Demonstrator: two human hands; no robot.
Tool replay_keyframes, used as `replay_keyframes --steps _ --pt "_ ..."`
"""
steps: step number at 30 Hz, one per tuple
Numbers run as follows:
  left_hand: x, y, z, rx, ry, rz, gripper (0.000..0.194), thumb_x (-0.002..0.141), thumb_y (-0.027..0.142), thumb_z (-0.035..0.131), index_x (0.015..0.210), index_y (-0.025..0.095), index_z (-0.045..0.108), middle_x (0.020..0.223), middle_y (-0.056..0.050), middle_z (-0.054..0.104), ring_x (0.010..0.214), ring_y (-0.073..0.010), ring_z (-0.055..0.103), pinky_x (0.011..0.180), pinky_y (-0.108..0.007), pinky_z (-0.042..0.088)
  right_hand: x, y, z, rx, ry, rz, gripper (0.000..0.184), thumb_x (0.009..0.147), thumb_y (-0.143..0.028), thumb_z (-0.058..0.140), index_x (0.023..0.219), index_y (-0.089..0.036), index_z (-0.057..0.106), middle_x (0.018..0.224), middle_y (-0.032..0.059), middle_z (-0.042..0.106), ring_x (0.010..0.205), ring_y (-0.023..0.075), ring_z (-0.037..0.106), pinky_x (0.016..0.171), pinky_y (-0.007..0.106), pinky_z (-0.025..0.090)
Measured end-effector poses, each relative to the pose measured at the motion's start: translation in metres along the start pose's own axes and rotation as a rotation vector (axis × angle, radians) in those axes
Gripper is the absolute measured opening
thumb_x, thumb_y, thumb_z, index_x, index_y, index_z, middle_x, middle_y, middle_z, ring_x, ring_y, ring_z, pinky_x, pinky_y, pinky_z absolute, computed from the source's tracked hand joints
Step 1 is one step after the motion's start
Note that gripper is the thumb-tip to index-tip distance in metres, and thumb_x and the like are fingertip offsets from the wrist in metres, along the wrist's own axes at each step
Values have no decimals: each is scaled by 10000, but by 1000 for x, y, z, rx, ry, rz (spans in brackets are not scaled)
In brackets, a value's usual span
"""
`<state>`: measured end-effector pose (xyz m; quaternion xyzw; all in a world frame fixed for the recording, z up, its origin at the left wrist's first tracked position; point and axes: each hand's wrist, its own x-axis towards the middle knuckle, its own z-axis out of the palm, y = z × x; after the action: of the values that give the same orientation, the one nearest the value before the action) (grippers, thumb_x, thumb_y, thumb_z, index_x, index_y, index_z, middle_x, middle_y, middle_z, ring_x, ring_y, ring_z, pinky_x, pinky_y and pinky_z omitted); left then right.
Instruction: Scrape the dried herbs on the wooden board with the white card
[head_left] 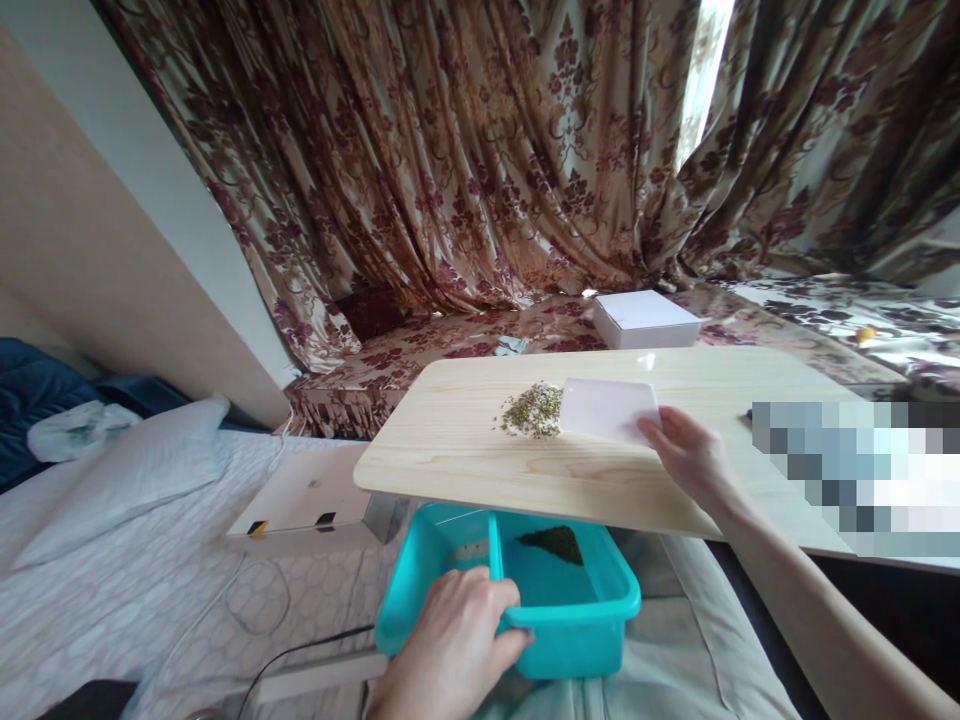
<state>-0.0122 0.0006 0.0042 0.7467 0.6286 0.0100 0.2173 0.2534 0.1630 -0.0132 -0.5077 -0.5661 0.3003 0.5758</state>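
Observation:
My right hand (686,450) is closed on a pale, flat plastic scraper (606,408), gripping its right end. The scraper's left edge touches a pile of small green and white grains (534,410) on the light wooden tabletop (450,460). Just below the near edge of the table is a teal divided tub (570,645). Its right compartment holds a heap of dark green grains (555,543), and a few pale grains (471,550) lie in the left one. My left hand (469,630) grips the tub's near rim by the divider, fingers curled over it.
A white box (646,318) stands behind the table, before patterned curtains (465,150). To the left, a large flat carton (307,490) lies on the bed (187,580), with cables (300,640) near it. A blurred-out object (862,480) covers the table's right end.

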Motion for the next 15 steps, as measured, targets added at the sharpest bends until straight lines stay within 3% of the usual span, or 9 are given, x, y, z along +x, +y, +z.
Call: replay_keyframes --steps 8,15 --pt "1 0 0 13 -16 -6 104 812 357 602 830 259 633 905 10 621 926 -211 560 795 -283 359 11 14 9 -39 -13 -42 121 708 -320 585 753 -211 614 717 31 708 660 183 644 588 281 501" --pt "0 0 -2 9 -21 -12 107 817 360 604 842 260 635 919 13 624 933 -204 560 808 -276 358 2 0 9 -20 -105 -10 122 704 -325 597 750 -216 624 711 24 706 663 183 643 593 276 497"
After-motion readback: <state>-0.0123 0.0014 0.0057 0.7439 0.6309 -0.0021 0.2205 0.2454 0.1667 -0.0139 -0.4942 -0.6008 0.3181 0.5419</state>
